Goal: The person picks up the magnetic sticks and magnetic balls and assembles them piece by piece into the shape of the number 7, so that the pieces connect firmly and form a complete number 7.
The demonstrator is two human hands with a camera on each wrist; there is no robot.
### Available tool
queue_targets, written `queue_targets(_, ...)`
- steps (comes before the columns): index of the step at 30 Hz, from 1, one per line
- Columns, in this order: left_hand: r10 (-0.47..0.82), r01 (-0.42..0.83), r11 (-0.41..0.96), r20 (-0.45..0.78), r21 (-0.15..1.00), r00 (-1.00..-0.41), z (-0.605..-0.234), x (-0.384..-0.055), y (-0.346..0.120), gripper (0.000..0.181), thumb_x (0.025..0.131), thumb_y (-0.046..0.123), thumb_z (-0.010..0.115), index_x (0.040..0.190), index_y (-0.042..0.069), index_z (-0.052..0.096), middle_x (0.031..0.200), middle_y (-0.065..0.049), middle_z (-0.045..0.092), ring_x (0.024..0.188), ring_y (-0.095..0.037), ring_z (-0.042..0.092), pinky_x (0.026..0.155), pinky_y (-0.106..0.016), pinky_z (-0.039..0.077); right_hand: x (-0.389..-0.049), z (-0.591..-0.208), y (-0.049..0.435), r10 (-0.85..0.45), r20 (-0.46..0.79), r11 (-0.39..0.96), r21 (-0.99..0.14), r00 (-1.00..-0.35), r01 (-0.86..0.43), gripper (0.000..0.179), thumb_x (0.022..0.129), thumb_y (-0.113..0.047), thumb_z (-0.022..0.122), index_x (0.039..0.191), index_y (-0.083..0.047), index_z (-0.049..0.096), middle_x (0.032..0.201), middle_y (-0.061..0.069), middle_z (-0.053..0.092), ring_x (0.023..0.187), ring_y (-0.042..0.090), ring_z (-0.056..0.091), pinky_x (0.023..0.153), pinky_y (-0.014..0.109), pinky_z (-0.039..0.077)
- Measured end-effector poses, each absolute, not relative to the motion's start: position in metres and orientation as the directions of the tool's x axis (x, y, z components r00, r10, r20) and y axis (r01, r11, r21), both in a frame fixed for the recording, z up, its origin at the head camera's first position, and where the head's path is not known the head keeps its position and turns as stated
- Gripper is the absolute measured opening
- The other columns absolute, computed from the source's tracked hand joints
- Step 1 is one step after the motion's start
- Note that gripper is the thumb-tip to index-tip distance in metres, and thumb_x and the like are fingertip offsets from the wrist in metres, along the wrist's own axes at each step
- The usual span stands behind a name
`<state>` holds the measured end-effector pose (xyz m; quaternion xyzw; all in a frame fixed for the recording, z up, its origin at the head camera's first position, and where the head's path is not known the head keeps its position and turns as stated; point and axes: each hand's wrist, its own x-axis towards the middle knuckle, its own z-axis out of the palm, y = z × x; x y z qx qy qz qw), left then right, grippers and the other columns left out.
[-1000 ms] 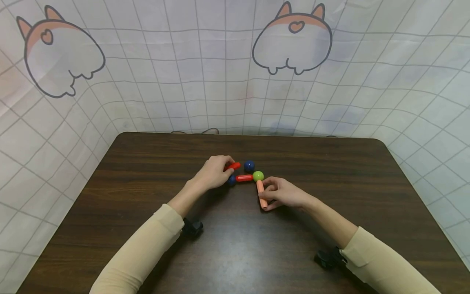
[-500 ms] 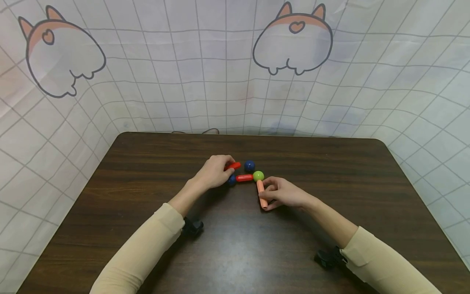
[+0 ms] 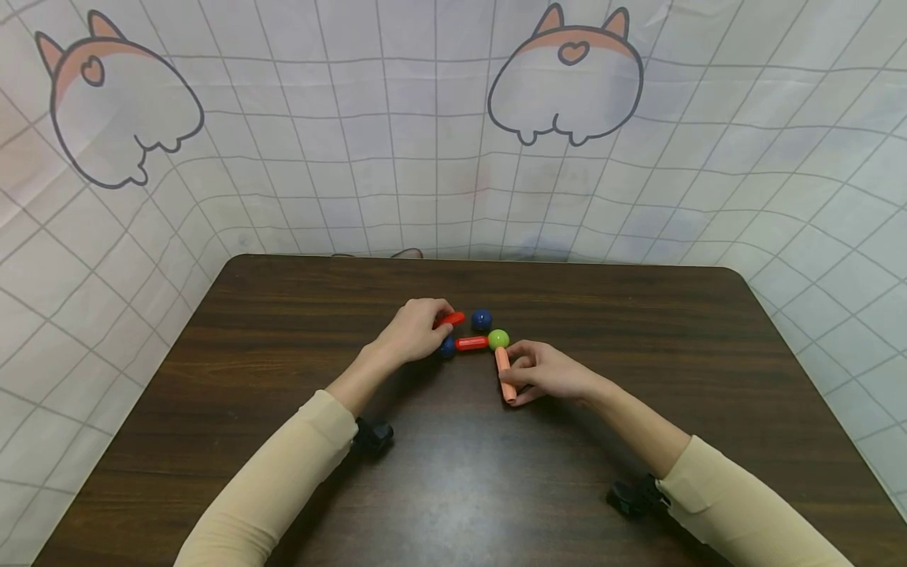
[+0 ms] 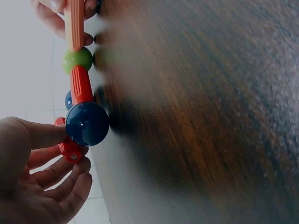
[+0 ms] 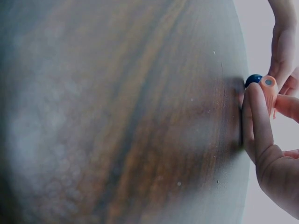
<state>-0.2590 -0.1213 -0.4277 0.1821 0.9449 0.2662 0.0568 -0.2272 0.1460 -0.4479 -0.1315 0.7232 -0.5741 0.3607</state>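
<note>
My left hand (image 3: 418,331) pinches a red magnetic rod (image 3: 451,319) between thumb and fingers. Just below that rod sits a blue ball (image 4: 87,124), partly hidden by the hand in the head view. From this ball a second red rod (image 3: 472,343) runs right to a lime green ball (image 3: 499,339), end to end in a line. A peach rod (image 3: 505,376) reaches from the green ball toward the person, and my right hand (image 3: 549,372) holds it with thumb and fingers. Another blue ball (image 3: 481,320) rests behind the second red rod, apart from it.
All of this is on a dark wood-grain table (image 3: 283,331). A white grid-patterned curtain (image 3: 397,157) hangs behind and at both sides. Black wrist cameras sit under the left cuff (image 3: 373,437) and the right cuff (image 3: 631,499).
</note>
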Motion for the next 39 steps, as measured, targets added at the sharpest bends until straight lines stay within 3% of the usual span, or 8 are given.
queue_targets(39, 0.378, 0.305, 0.796, -0.036, 0.523, -0.925, -0.4312, -0.2600, -0.1209, 0.026, 0.102, 0.015, 0.065, 0.124, 0.002, 0.068, 0.106, -0.009, 0.068, 0.085, -0.021, 0.059, 0.079, -0.036, 0.051, -0.2237, -0.4462, 0.1445, -0.610, -0.362, 0.292, -0.930, -0.705, 0.225, 0.055, 0.103, -0.010, 0.062, 0.145, 0.014, 0.035, 0.101, 0.016, 0.066, 0.086, 0.022, 0.068, 0.078, 0.039, 0.059)
